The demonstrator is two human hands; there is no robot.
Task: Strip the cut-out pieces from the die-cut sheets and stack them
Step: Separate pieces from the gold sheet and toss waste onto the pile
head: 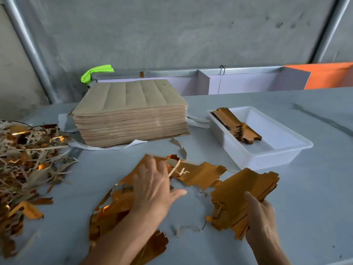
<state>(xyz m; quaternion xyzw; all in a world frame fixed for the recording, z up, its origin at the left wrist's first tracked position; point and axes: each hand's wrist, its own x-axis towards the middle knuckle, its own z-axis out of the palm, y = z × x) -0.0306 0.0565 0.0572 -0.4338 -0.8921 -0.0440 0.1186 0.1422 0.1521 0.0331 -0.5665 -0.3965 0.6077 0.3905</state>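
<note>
A torn gold die-cut sheet (200,174) lies on the grey table in front of me. My left hand (152,188) rests flat on it with fingers spread. My right hand (261,217) grips a bundle of gold cut-out pieces (240,196) at the right, thumb on top. A tall stack of brown die-cut sheets (131,113) stands behind. In the white tray (277,150) at the right lies a small stack of gold pieces (235,123).
A heap of gold and grey waste strips (24,159) covers the table's left side. Loose scraps (179,148) lie between the stack and the torn sheet. A metal rail (210,70) and an orange panel (328,75) run along the back edge.
</note>
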